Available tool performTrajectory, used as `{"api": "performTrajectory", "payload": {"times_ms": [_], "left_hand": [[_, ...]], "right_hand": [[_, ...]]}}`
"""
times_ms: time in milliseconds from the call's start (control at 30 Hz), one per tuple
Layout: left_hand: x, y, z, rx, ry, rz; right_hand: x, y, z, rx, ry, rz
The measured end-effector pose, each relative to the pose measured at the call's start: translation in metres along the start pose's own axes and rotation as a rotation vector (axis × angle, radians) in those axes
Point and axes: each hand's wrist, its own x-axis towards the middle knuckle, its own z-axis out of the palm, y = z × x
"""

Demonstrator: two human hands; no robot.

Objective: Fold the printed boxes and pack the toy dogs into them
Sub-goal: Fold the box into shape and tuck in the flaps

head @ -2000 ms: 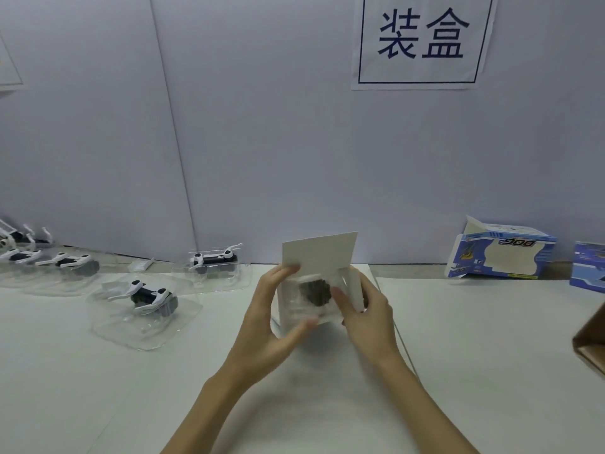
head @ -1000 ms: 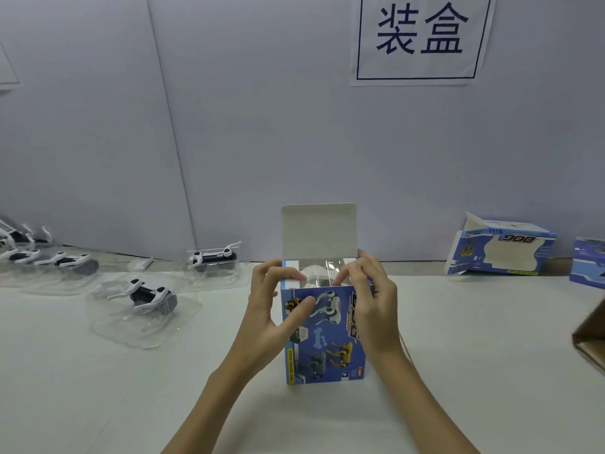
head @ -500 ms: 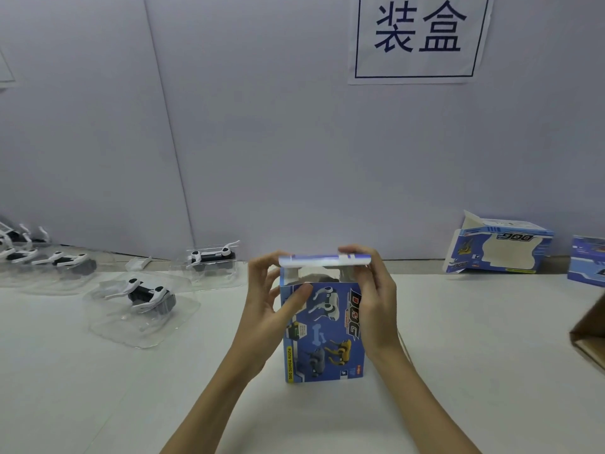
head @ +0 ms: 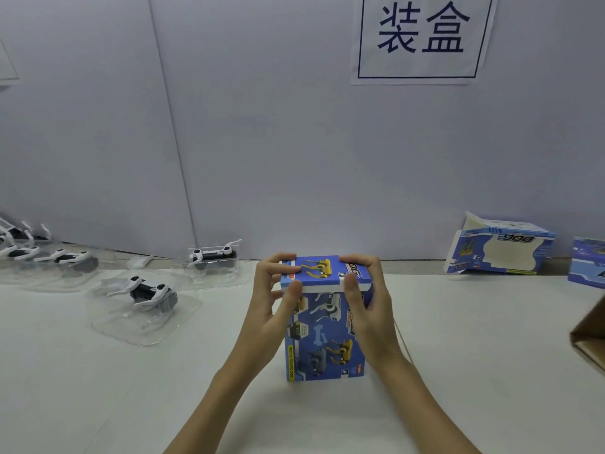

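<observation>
A blue printed box (head: 322, 335) with dog pictures stands upright on the white table (head: 98, 388) in front of me. Its top lid (head: 322, 271) is folded down over the opening, with a white edge showing along the front. My left hand (head: 273, 299) grips the lid's left end, thumb on the front edge. My right hand (head: 366, 303) grips the right end the same way. What is inside the box is hidden. Several toy dogs in clear plastic shells lie at the left, the nearest toy dog (head: 149, 293) and another toy dog (head: 212, 257) behind it.
An open printed box (head: 497, 249) lies on its side at the back right, with another blue box (head: 589, 262) at the frame edge. A brown carton corner (head: 589, 339) juts in at the right. A paper sign (head: 422, 37) hangs on the wall behind.
The box was turned from open end toward me to upright on the table. Its tall white lid flap was folded down and now lies over the top under both hands.
</observation>
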Motion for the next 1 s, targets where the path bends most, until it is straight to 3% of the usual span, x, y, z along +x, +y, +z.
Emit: {"api": "performTrajectory", "payload": {"times_ms": [200,267,367,467,533,733,1000], "left_hand": [[-0.001,-0.006,0.006,0.003,0.036,0.025],[-0.004,-0.009,0.010,0.035,0.123,0.079],[-0.010,-0.016,0.008,0.296,0.276,0.183],[-0.013,-0.017,0.008,0.682,0.192,0.316],[-0.012,-0.016,0.011,0.820,0.159,0.320],[-0.005,-0.014,-0.008,0.912,0.161,0.347],[0.001,-0.026,-0.027,0.998,0.005,0.414]], "right_hand": [[0.001,0.003,-0.001,-0.083,0.025,-0.021],[-0.002,0.003,0.003,-0.139,0.089,-0.052],[-0.004,0.002,0.013,-0.119,0.235,-0.043],[-0.005,-0.002,0.018,0.135,0.294,0.074],[-0.006,-0.002,0.021,0.184,0.257,0.125],[-0.006,0.008,0.026,0.088,-0.078,0.263],[-0.001,0.016,0.017,-0.061,-0.041,0.286]]}}
